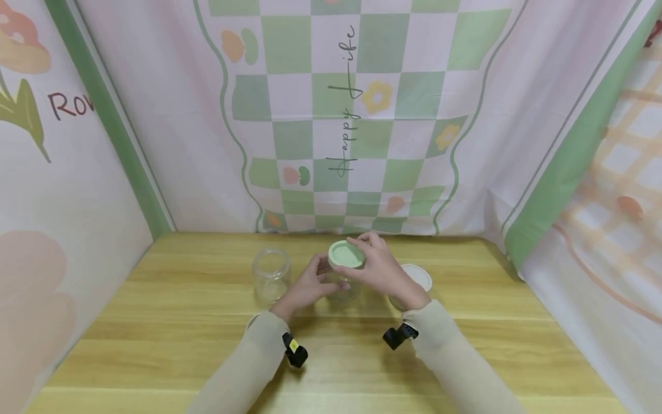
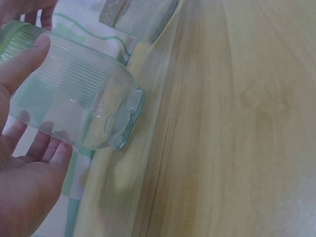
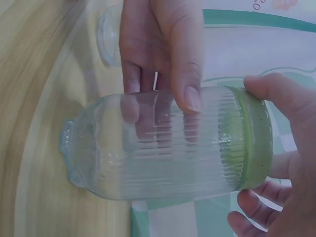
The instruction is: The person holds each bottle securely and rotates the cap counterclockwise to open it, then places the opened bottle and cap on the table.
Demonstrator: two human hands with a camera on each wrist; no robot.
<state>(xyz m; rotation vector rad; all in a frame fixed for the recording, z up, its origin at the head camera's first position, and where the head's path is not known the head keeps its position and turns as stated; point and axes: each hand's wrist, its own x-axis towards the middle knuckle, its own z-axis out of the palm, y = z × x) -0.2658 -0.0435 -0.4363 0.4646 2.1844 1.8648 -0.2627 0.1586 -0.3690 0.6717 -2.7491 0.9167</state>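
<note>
A clear ribbed glass jar (image 3: pixel 163 168) stands upright at mid-table, its lumpy base (image 2: pixel 129 116) right at the tabletop. On its mouth sits a light green lid (image 1: pixel 345 254). My left hand (image 1: pixel 309 286) holds the jar's side, thumb on one face and fingers around the other. From the right, my right hand (image 1: pixel 381 267) grips the lid's rim between thumb and fingers. Left of these hands stands a second clear jar (image 1: pixel 271 277) without a lid. Behind my right wrist, partly hidden, is a jar with a white lid (image 1: pixel 418 277).
The pale rim of a round object (image 1: pixel 251 322) peeks out beside my left sleeve. Wooden tabletop (image 1: pixel 155 345) extends around the jars. A checked curtain (image 1: pixel 336 132) hangs along the table's back edge, with more printed cloth at both sides.
</note>
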